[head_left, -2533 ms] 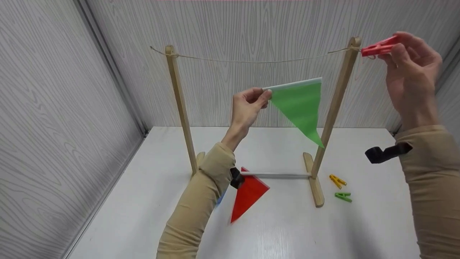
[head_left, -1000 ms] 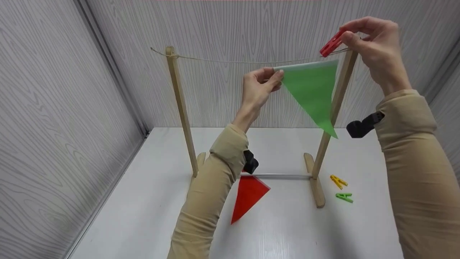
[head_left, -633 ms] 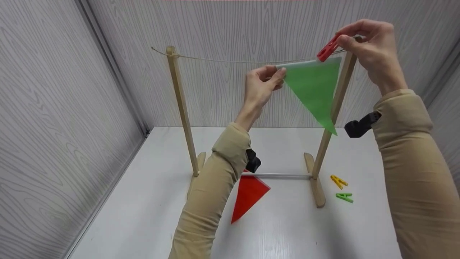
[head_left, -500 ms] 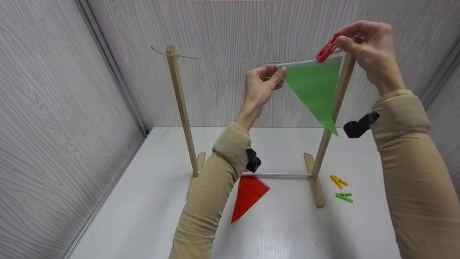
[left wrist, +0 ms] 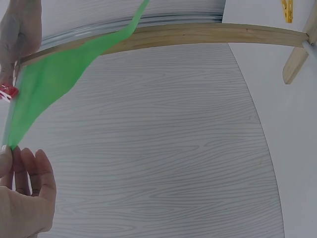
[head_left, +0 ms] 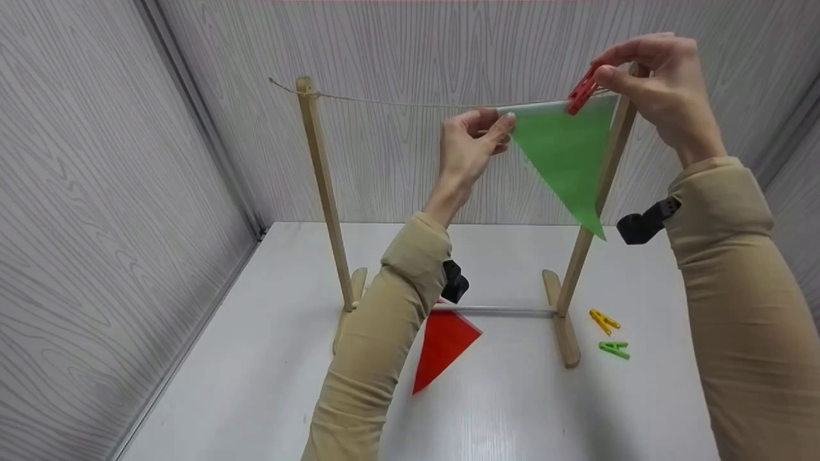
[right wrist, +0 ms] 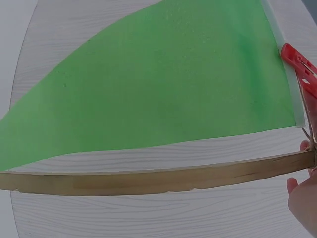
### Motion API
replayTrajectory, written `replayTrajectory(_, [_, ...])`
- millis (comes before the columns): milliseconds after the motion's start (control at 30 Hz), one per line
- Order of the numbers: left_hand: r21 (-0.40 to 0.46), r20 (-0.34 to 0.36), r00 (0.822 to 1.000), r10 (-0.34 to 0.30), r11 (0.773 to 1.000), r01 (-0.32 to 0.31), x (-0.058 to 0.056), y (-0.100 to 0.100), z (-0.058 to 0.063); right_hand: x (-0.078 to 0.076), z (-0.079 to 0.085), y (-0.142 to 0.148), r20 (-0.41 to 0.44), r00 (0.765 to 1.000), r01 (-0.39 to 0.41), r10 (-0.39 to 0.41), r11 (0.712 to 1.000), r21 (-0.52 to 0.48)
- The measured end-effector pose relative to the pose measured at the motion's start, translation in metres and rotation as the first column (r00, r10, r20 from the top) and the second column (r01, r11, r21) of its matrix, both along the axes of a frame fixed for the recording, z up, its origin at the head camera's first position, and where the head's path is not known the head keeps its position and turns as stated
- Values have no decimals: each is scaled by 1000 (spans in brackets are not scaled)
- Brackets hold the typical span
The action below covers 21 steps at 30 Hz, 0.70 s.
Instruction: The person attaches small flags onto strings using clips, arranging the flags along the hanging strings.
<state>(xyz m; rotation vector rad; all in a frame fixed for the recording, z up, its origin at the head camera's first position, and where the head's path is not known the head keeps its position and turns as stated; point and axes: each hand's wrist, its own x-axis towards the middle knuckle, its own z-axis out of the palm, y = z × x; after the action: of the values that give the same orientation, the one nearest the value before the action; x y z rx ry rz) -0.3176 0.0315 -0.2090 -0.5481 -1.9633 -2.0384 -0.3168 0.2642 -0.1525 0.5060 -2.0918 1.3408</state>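
Observation:
A green triangular pennant (head_left: 564, 153) hangs point down at the string (head_left: 397, 102), its white top hem level with the line. My left hand (head_left: 466, 144) pinches the hem's left corner between thumb and fingers. Toward the right end, my right hand (head_left: 666, 89) squeezes a red clothespin (head_left: 582, 93), whose tip overlaps the hem and string. The right wrist view shows the clothespin (right wrist: 299, 67) across the white hem, beside the wooden post (right wrist: 148, 181). In the left wrist view, my left fingers (left wrist: 32, 173) hold the pennant's (left wrist: 54, 82) near corner.
Two wooden posts, left (head_left: 323, 192) and right (head_left: 592, 224), carry the string and are joined low by a pale rod (head_left: 506, 310). A red pennant (head_left: 445, 346) lies partly behind my left sleeve. Yellow (head_left: 604, 321) and green (head_left: 615, 349) clothespins lie on the white table (head_left: 512, 410).
The green pennant has risen to the string. My right hand has brought the red clothespin leftward from beyond the right post onto the pennant's hem.

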Motion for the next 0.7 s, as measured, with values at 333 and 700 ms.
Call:
replayTrajectory(333, [33, -27, 1000, 2, 999, -1, 0, 5, 0, 4, 0, -2, 25, 997, 70, -73, 991, 110])
replayTrajectory(700, [42, -30, 1000, 3, 999, -1, 1, 5, 1, 3, -2, 4, 17, 998, 53, -57, 984, 168])
